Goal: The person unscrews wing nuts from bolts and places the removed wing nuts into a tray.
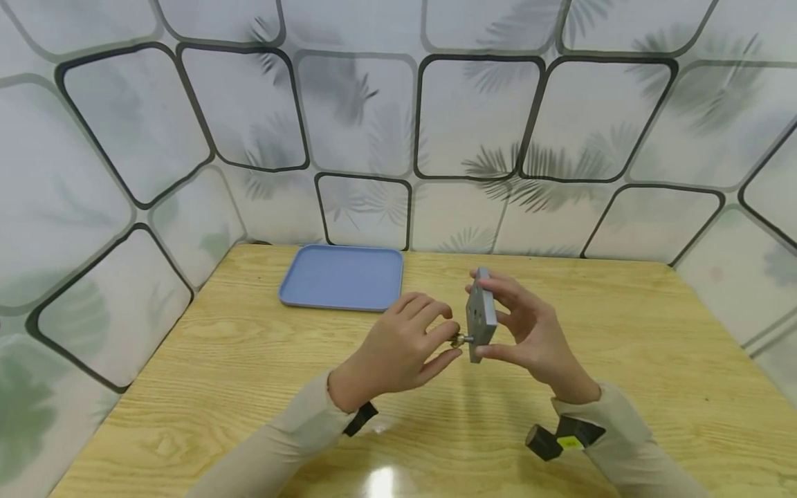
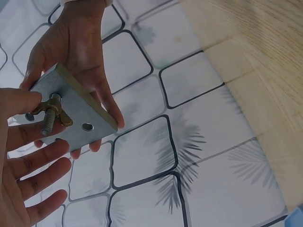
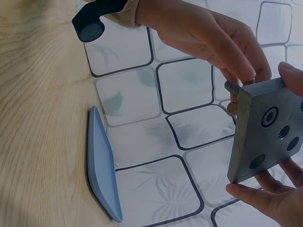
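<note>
The metal plate (image 1: 483, 312) is up in the air over the wooden table (image 1: 249, 394), standing on its edge and leaning a bit. I can see the right hand (image 1: 535, 333) holding it by its edges, with the thumb low down, other fingers higher up and a gap by the palm. A bolt (image 2: 49, 124) goes through one hole of the plate, and a gold wing nut (image 2: 59, 111) sits on it, close to the plate's flat side. The left hand (image 1: 403, 344) has the wing nut between its thumb and pointing finger, and its other fingers are loose and spread apart. From the right wrist I can see the bolt's round head (image 3: 270, 117) on the other side of the plate. A blue tray (image 1: 342, 278) lies at the back of the table, near the patterned wall (image 1: 367, 214).
</note>
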Motion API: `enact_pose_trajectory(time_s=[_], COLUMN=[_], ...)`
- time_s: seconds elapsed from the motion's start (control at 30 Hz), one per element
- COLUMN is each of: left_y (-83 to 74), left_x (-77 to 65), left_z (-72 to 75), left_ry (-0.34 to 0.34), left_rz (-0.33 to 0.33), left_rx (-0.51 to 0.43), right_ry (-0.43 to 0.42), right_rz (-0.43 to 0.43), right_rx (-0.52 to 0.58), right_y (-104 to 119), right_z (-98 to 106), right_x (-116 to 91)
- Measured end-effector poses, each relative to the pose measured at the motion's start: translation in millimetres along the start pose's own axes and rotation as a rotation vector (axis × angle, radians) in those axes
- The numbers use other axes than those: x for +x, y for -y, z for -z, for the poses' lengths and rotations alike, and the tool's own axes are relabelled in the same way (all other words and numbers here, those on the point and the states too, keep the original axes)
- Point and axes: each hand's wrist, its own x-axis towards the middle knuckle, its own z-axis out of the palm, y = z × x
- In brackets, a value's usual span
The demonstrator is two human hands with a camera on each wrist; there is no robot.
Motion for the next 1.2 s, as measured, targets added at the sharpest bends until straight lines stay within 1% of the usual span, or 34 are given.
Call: enact_pose_trajectory(time_s=[0.2, 0.37, 0.63, 0.8, 0.9, 1.07, 1.2], left_y=[1.2, 2.6, 2.4, 1.0, -1.0, -3.5, -4.3], left_x=[0.8, -0.8, -1.7, -1.9, -1.5, 0.2, 0.5], left_z=[0.9, 0.1, 1.4, 1.7, 2.0, 3.1, 3.0], left_ry=[-0.047, -0.061, -0.072, -0.102, -0.146, -0.207, -0.246], left_rz=[0.027, 0.04, 0.036, 0.03, 0.012, -0.048, -0.063], left_rx=[0.021, 0.038, 0.053, 0.062, 0.058, 0.071, 0.074], right_ry=[-0.003, -0.003, -0.014, -0.023, -0.022, -0.014, -0.023], right_rz=[-0.01, -0.011, 0.005, 0.009, 0.007, 0.023, 0.011], right_rx=[0.0, 0.006, 0.004, -0.013, -0.004, 0.006, 0.005], right_y=[0.9, -0.4, 2.5, 4.8, 4.9, 5.5, 6.5], right_z=[-1.0, -1.3, 0.5, 0.8, 0.7, 0.9, 1.1], right_x=[0.9, 0.7, 0.6, 0.0, -1.0, -1.2, -2.5])
